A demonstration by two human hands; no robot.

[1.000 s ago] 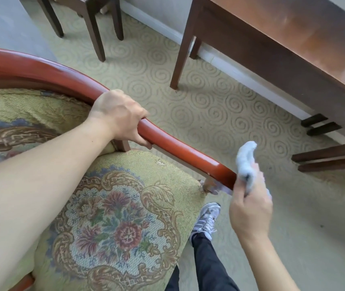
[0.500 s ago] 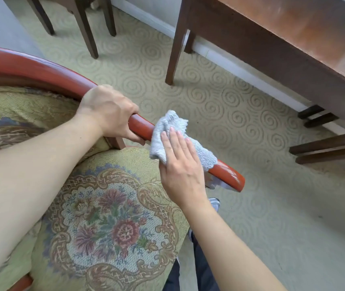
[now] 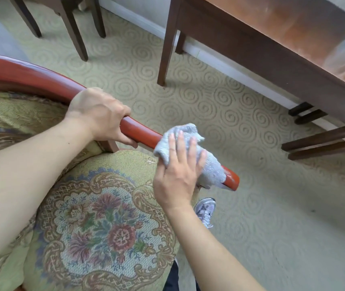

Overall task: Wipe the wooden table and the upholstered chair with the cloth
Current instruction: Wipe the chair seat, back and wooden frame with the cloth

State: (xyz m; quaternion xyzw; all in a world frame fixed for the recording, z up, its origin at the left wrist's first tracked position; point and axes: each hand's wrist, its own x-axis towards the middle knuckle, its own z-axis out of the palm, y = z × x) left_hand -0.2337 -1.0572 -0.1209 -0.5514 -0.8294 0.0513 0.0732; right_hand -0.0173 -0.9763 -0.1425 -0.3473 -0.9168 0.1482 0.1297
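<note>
The upholstered chair has a green floral seat point(image 3: 104, 223) and a curved red wooden armrest point(image 3: 26, 75). My left hand point(image 3: 100, 116) grips that armrest partway along. A grey-white cloth point(image 3: 190, 143) is draped over the armrest near its front end. My right hand point(image 3: 177, 171) presses flat on the cloth, fingers spread over it. The armrest's red tip point(image 3: 232, 179) shows just beyond the cloth. The wooden table point(image 3: 282, 28) stands at the upper right, its brown top partly in view.
Swirl-patterned carpet point(image 3: 209, 101) covers the floor between chair and table. Dark legs of another piece of furniture point(image 3: 72, 30) stand at the top left. Dark wooden rails point(image 3: 322, 141) jut out under the table at right. My shoe point(image 3: 206, 208) is below the armrest.
A second ago my right hand held the cloth at the armrest's tip. It then laid the cloth over the armrest beside my left hand and has since slid it toward the tip.
</note>
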